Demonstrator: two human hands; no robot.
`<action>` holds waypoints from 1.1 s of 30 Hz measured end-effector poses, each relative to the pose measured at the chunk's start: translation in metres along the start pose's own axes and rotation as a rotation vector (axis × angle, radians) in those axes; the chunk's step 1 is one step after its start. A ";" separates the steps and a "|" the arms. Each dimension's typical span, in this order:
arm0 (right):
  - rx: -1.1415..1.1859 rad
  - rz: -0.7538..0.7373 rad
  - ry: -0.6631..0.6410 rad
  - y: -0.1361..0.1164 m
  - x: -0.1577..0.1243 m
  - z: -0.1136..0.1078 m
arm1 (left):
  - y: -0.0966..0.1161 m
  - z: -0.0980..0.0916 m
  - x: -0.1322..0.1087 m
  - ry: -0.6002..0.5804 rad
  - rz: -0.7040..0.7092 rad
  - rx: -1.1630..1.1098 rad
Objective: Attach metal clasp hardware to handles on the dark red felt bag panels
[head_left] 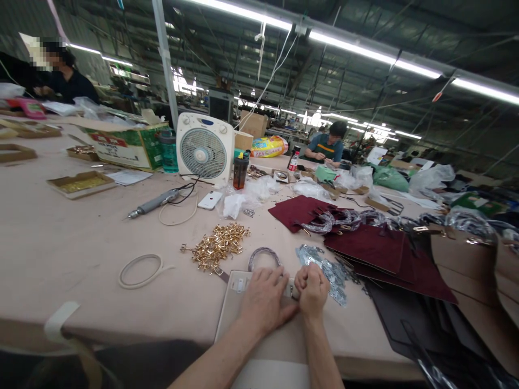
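A beige bag panel [230,316] lies on the table in front of me, with a plastic-wrapped handle [264,252] looping out past its far edge. Palm down, my left hand [264,302] rests on the panel with its fingers stretched out. My right hand [313,289] is closed in a pinch over the panel's far right corner, beside a small metal fitting; whatever its fingers hold is hidden. A small pale metal plate [239,284] shows at the far left corner. Beyond the panel is a heap of gold-coloured metal fittings [221,246]. Flat silver metal plates [330,275] lie spread right of my right hand.
Burgundy panels [377,248] with wrapped handles are stacked at right. An electric screwdriver [156,203], a tape roll [139,272] and a phone [210,200] lie to the left and ahead. A box fan [204,151] stands behind. A co-worker [326,146] sits across the table.
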State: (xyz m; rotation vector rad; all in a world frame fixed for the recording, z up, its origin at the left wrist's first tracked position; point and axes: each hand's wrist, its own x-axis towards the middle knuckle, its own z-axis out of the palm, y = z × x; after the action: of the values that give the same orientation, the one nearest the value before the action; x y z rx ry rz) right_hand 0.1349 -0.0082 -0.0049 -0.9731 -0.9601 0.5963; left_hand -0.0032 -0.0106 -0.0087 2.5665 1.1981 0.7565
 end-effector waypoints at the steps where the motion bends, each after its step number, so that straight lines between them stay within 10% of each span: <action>1: 0.049 -0.005 0.024 0.000 -0.003 -0.001 | -0.001 -0.001 0.000 0.000 0.000 -0.011; 11: 0.197 -0.041 0.068 -0.001 -0.017 -0.005 | -0.042 -0.045 -0.024 0.014 0.043 -0.025; 23: 0.250 -0.062 0.072 -0.040 -0.009 0.030 | -0.054 -0.036 -0.032 0.104 0.039 -0.146; 33: 0.376 -0.109 0.035 -0.013 -0.036 0.052 | -0.053 -0.034 -0.032 0.088 0.023 -0.122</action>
State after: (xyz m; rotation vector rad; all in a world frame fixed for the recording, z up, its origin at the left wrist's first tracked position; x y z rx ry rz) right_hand 0.0723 -0.0206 0.0039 -0.5904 -0.8266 0.6378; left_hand -0.0728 -0.0014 -0.0117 2.4747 1.1124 0.9260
